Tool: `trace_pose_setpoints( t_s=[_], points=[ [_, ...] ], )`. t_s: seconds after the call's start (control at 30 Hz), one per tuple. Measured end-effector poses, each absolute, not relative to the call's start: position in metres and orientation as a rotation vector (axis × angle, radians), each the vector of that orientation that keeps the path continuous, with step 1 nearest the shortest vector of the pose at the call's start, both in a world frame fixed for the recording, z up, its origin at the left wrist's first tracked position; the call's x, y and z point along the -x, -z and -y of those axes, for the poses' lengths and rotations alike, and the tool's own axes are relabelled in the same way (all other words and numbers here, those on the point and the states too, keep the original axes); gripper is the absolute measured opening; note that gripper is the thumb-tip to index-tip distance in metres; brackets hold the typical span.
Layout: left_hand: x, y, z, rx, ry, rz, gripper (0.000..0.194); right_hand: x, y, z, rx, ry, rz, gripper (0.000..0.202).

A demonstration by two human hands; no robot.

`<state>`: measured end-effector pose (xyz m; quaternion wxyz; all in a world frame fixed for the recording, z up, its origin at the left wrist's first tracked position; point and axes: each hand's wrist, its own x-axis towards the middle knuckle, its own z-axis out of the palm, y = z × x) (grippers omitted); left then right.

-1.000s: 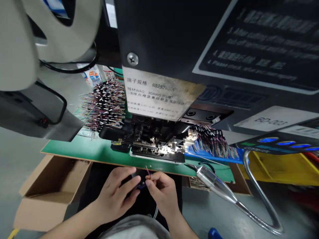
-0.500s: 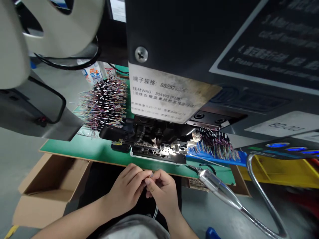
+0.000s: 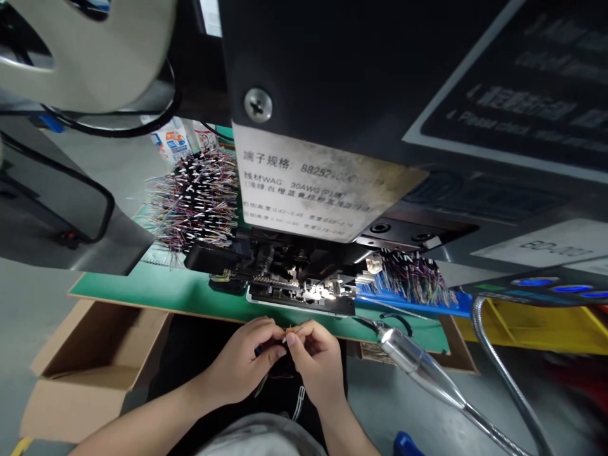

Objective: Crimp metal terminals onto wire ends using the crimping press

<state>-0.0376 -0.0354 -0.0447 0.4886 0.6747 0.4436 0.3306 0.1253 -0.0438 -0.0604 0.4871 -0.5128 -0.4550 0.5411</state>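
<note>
Just in front of the bench edge, my left hand (image 3: 247,361) and my right hand (image 3: 317,364) meet fingertip to fingertip. Both pinch the ends of thin wires (image 3: 284,340), of which only small pale and brownish bits show between the fingers. How many wires there are is hidden. Something dark blue peeks out inside my left hand. Below my fingers a pale looped cord (image 3: 299,400) lies against dark clothing. Beyond the hands sits the lit crimping head (image 3: 318,292) of a terminal machine, apart from both hands.
The dark machine body (image 3: 332,69) hangs close overhead. Bundled wires (image 3: 194,199) stand at its left, more wires (image 3: 413,278) on a blue tray (image 3: 384,297) at its right. A lamp (image 3: 418,361) on a flexible neck, a green bench top (image 3: 161,285) and a cardboard box (image 3: 76,399) surround me.
My left hand's fingers have opened out slightly from a tighter curl, showing the dark blue bit. More of the wire ends shows between the fingertips. The view has shifted a little.
</note>
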Motion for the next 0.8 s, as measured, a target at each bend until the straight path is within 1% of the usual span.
trace_pose_setpoints(
  t_s=[0.17, 0.27, 0.33, 0.4, 0.5, 0.63, 0.8],
  points=[
    [0.038, 0.049, 0.036, -1.588, -0.851, -1.111, 0.017, -0.12, 0.078, 0.056, 1.243, -1.261, 1.037, 0.022],
    [0.038, 0.052, 0.036, -1.498, -0.886, -1.134, 0.015, -0.116, 0.083, 0.06, 1.213, -1.212, 1.009, 0.024],
    [0.038, 0.052, 0.035, -1.496, -0.872, -1.166, 0.016, -0.116, 0.081, 0.057, 1.2, -1.224, 1.007, 0.023],
    [0.037, 0.05, 0.035, -1.554, -0.82, -1.202, 0.016, -0.119, 0.075, 0.051, 1.179, -1.256, 1.008, 0.016],
    [0.033, 0.043, 0.035, -1.683, -0.734, -1.23, 0.012, -0.125, 0.064, 0.039, 1.149, -1.282, 1.047, 0.013],
    [0.029, 0.036, 0.036, -1.763, -0.695, -1.239, 0.01, -0.127, 0.057, 0.031, 1.163, -1.233, 1.107, 0.018],
    [0.031, 0.039, 0.035, -1.63, -0.751, -1.23, 0.015, -0.12, 0.066, 0.039, 1.205, -1.193, 1.037, 0.017]
  ],
)
